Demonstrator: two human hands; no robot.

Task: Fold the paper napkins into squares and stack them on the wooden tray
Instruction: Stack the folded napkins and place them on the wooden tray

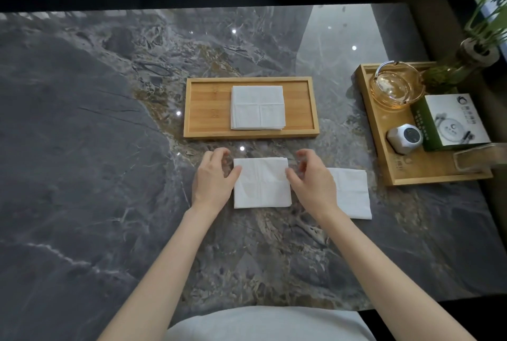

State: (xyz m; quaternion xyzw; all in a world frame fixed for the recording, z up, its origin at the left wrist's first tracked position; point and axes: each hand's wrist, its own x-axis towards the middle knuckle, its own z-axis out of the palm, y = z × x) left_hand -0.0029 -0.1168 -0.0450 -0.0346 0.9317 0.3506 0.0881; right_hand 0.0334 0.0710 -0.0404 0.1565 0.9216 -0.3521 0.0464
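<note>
A folded white napkin [262, 183] lies square on the marble table just in front of the wooden tray [203, 110]. My left hand [212, 178] rests at its left edge, thumb touching the paper, fingers curled and apart. My right hand [312, 180] sits at its right edge, thumb on the paper, fingers raised. Neither hand has lifted it. A stack of folded napkins [258, 107] lies in the middle of the tray. Another white napkin [352, 194] lies flat to the right, partly hidden by my right hand.
A second, deeper wooden tray [384, 132] at the right holds a glass teapot [395, 86], a green and white box [452, 121] and a small white device [404, 137]. A potted plant [477, 49] stands behind it. The table's far edge runs across the top.
</note>
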